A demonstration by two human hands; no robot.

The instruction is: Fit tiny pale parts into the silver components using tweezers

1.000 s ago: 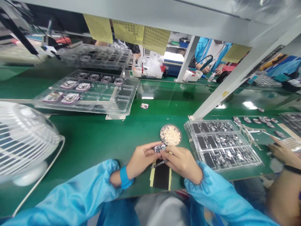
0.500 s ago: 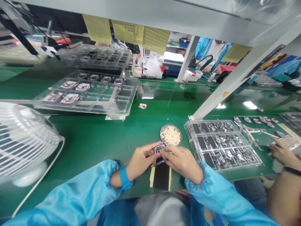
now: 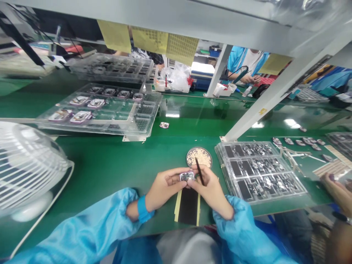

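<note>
A small watch-like case (image 3: 187,176) with a pale purple rim is held up between both hands above a black pad (image 3: 188,209) edged with yellow tape. My left hand (image 3: 165,185) is closed on the case's left side, thumb at its lower edge. With thumb and fingertips, my right hand (image 3: 210,187) grips the right side. A dark, thin tool (image 3: 200,171) also sits among the right fingers, tip pointing up and away over the round dish (image 3: 205,157) of small pale pieces.
On the right are a clear parts tray (image 3: 264,170), several cases and another person's hand (image 3: 337,189). Stacked trays (image 3: 110,126) and a white fan (image 3: 30,165) stand left. A lone case (image 3: 164,125) lies beyond my hands. A slanted post (image 3: 247,113) rises behind the parts tray.
The dark tool in my right hand has swung from pointing down-left to pointing up. My right fingers have shifted on the case, now more visible. The other person's hand has moved slightly.
</note>
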